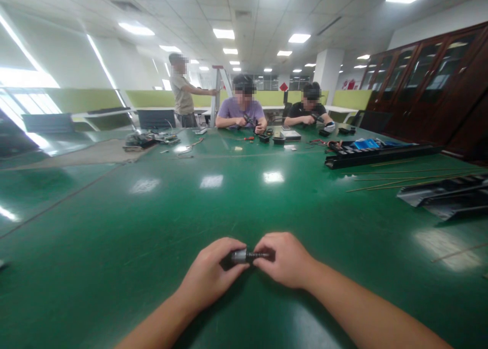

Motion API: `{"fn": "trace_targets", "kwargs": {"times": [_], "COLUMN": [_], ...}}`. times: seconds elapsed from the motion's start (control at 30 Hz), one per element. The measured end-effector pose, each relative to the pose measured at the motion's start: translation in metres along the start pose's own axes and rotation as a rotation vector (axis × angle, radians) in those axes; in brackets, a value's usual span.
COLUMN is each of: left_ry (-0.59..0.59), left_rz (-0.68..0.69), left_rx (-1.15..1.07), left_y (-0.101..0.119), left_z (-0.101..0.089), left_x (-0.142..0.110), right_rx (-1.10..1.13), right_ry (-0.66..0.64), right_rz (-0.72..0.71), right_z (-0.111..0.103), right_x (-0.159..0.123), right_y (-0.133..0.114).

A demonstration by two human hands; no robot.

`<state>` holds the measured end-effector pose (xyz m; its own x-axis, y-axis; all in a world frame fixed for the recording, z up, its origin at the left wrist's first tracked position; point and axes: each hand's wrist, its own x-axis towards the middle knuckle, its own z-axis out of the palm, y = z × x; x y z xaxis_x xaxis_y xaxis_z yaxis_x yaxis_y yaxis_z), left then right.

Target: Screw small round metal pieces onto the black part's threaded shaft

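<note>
Just above the green table [160, 222], a small silver cylinder [239, 256] with a dark, ribbed shaft [256, 255] lies level between my hands. My left hand [213, 267] is closed round the cylinder, thumb below and fingers above. Thumb and fingers of my right hand [284, 260] pinch the ribbed shaft at its right end. The fingertips of both hands nearly meet at the middle of the piece. Its exact kind is too small and blurred to tell, and its two ends are partly hidden by my fingers.
Long black metal channels [381, 156] and thin brass-coloured rods [404, 179] lie on the right. A heap of parts [147, 139] sits at the far left. Two people [241, 107] work seated across the table; another person [185, 92] stands by a ladder [217, 90].
</note>
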<state>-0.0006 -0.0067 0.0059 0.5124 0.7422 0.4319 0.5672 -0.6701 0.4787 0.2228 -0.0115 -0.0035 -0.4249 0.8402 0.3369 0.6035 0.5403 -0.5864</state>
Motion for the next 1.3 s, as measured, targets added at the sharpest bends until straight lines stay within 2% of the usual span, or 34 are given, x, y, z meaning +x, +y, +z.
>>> {"fn": "trace_targets", "kwargs": {"times": [1.3], "left_ry": [0.011], "left_rz": [-0.018], "left_rx": [0.003], "left_y": [-0.0044], "left_z": [-0.001], "left_x": [-0.0014], "right_rx": [0.019], "right_ry": [0.014], "right_rz": [0.026], "right_z": [-0.0014], "right_x": [0.0003], "right_y": [0.0025]}}
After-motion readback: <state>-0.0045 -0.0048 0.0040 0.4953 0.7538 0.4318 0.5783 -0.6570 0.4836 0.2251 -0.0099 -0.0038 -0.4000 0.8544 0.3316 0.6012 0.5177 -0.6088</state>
